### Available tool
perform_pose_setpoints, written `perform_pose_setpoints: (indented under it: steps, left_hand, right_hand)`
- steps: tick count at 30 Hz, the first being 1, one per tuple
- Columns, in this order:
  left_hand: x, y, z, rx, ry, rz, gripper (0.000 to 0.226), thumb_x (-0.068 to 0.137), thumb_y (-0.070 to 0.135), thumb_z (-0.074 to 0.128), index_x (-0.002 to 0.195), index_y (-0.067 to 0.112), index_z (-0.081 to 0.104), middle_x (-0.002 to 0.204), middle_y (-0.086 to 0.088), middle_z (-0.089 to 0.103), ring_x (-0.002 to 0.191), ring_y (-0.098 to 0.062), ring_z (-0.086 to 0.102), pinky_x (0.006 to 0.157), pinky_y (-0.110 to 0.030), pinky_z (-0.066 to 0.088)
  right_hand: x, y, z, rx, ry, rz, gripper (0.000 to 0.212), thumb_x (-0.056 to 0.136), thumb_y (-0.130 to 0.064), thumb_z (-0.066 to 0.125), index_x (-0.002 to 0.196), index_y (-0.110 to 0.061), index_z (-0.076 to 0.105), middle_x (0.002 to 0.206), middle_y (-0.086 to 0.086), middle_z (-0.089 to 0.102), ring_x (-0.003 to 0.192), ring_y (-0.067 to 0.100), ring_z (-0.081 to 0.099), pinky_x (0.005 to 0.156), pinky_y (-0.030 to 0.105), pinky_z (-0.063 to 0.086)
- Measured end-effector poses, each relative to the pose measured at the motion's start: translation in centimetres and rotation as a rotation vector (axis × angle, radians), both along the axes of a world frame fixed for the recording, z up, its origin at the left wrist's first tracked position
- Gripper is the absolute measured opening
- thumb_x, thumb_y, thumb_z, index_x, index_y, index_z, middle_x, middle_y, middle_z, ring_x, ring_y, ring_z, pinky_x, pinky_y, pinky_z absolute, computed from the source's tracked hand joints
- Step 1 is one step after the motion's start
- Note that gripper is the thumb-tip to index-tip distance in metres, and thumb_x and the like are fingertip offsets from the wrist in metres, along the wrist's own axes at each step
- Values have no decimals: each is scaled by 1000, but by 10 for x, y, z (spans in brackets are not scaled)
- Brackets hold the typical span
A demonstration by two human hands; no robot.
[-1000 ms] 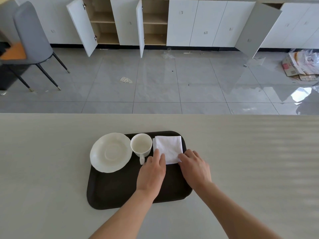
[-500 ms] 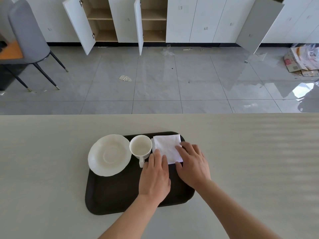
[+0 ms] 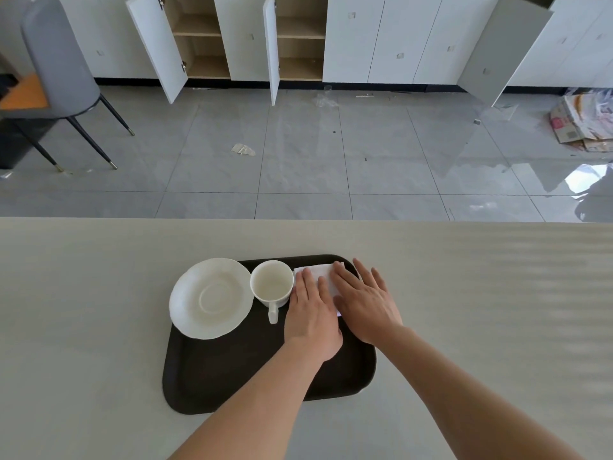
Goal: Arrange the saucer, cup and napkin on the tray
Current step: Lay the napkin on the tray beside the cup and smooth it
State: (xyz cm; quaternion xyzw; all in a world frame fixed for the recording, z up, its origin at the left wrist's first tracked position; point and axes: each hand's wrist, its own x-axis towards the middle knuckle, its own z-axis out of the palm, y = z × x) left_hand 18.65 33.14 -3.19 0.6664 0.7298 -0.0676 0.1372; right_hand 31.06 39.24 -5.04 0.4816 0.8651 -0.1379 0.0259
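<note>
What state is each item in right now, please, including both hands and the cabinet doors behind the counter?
saucer: upright, bare, overhanging the tray's left edge.
cup: upright, empty, handle toward the person.
napkin: flat on the tray, mostly covered by both hands.
tray: flat on the counter.
left hand: open, flat on the napkin.
right hand: open, flat on the napkin.
cabinet doors: several open.

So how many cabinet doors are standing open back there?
3. One at the far left, one narrow door just right of it, and one grey door far right. Others may lie outside the frame.
</note>
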Motion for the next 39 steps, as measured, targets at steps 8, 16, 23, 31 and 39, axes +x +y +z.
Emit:
perform_pose_setpoints:
  steps: [8,16,23,31,39]
  left_hand:
    - [1,0,-5,-24,-34,27,93,93,47,45,153,-1,-7,161,-27,-18,148,-40,-23,124,-50,-2]
    - [8,-37,-4,128,-25,-72,82,95,41,44,154,3,3,163,-24,-8,150,-40,-15,124,-52,0]
    - [-10,-70,-18,133,-35,-86,77,96,39,35,154,-1,3,164,-22,2,152,-35,-3,124,-46,11]
    - [-14,-68,-20,138,-61,-51,77,97,39,34,154,1,-1,165,-18,-4,153,-29,-7,124,-39,6]
    - [-16,-68,-13,135,-45,-78,77,96,37,38,154,3,3,165,-19,-1,153,-33,-5,123,-40,6]
  right_hand:
    - [1,-1,-2,-17,-3,-7,58,106,-43,27,160,-30,10,169,-13,2,155,24,-12,125,46,-2]
    - [10,-23,5,14,143,-139,64,103,-42,42,159,-23,19,169,-10,5,156,20,-3,126,40,9]
    - [10,-47,6,153,144,-185,22,90,-25,63,109,-17,69,119,-8,67,125,24,47,102,36,46]
    - [8,-50,4,138,157,-208,20,91,-23,63,109,-18,72,120,-8,68,121,25,50,98,35,47]
    - [8,-50,7,76,142,-215,29,95,-31,55,122,-22,66,132,-9,60,129,21,42,108,34,39]
